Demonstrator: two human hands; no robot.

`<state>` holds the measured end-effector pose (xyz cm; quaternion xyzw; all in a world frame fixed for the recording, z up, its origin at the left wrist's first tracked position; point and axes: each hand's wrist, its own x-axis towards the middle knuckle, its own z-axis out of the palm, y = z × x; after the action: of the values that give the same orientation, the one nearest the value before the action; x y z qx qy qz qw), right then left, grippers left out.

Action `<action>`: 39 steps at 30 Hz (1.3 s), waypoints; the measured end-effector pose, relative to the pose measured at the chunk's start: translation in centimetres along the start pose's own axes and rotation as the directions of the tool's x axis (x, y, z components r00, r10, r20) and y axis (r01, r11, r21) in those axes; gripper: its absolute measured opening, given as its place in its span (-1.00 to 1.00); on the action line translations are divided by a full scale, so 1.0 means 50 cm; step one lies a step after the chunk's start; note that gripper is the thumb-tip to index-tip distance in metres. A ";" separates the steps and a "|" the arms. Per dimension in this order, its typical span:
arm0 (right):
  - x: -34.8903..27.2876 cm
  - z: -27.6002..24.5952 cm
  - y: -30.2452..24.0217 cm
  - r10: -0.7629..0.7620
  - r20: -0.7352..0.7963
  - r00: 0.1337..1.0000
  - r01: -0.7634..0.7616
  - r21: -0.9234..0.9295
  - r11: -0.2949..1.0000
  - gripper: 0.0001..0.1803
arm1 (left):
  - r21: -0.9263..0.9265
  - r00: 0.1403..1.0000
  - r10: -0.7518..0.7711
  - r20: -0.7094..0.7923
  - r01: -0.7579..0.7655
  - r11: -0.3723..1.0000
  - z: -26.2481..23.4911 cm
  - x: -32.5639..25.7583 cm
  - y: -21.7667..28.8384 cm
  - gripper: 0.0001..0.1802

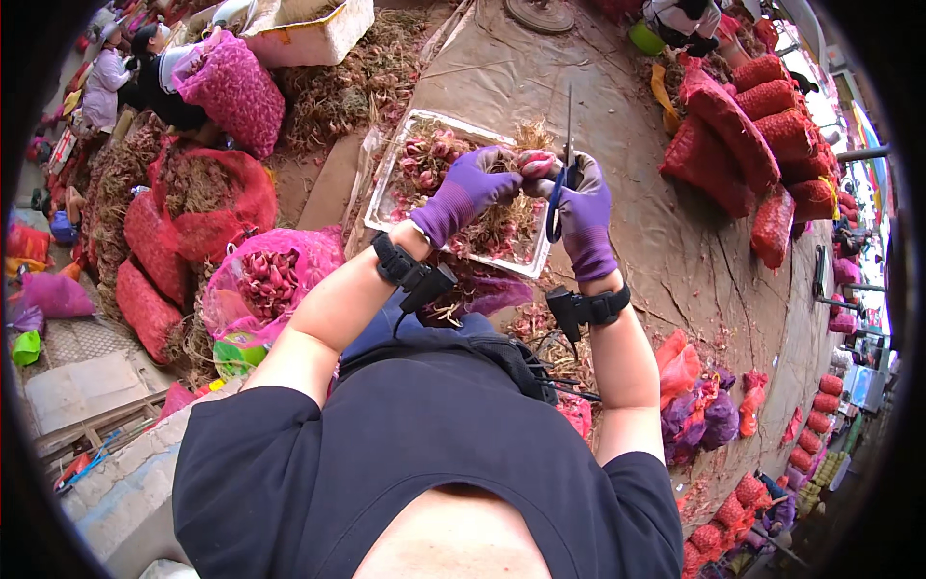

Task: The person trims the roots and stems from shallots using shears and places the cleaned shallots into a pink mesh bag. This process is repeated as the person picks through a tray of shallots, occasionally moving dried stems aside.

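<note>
Head view, upper centre: the left hand [479, 185] pinches a red bulb [536, 165] over the white tray [388, 188]; the right hand [585, 207] grips scissors [554, 212], which could nick the left if the bulb slips.

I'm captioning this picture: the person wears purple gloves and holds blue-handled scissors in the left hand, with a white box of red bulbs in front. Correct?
Not quite, wrong side: the head view shows the blue-handled scissors in the right hand. The purple gloves and white box of red bulbs are as you said.
</note>
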<state>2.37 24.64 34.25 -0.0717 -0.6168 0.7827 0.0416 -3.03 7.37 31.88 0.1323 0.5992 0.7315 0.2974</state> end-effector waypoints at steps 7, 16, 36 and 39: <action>0.016 -0.027 0.025 -0.085 -0.224 0.971 0.039 -0.202 0.979 -0.67 | -0.094 0.999 -0.052 -0.007 0.051 0.994 0.009 -0.013 -0.006 -0.67; 0.025 -0.060 0.024 0.084 -0.151 0.985 -0.075 0.064 0.995 -0.54 | -0.718 0.958 -0.135 0.252 0.279 0.638 -0.013 -0.009 -0.011 -0.60; 0.032 -0.085 0.043 0.136 0.028 0.990 -0.138 0.137 0.981 -0.51 | 0.365 0.891 0.439 -0.119 -0.372 0.853 0.027 0.022 -0.086 -0.52; 0.033 -0.089 0.070 0.122 0.218 0.968 -0.110 -0.067 0.992 -0.34 | 0.469 0.927 0.360 -0.103 -0.274 0.839 0.034 0.023 -0.074 -0.65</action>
<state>1.55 28.36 29.71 -0.0213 -0.6333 0.7699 -0.0753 -1.97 9.81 28.59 0.2254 0.7456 0.6225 0.0756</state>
